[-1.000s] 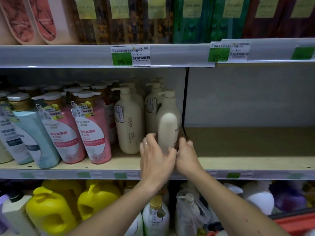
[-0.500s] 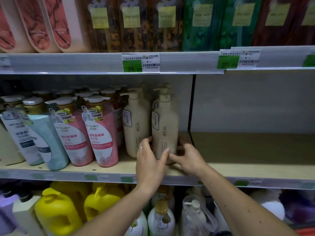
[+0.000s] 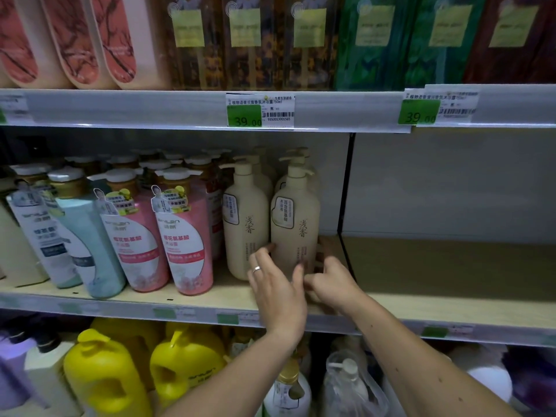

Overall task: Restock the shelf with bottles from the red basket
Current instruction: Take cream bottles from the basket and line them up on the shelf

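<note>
Head view: wooden shelf, supermarket aisle.

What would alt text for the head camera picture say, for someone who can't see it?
A person's left hand and right hand cup the base of a tall cream plastic pump bottle standing upright on a pale wooden store shelf, beside a matching cream pump bottle and pink pump bottles.
</note>
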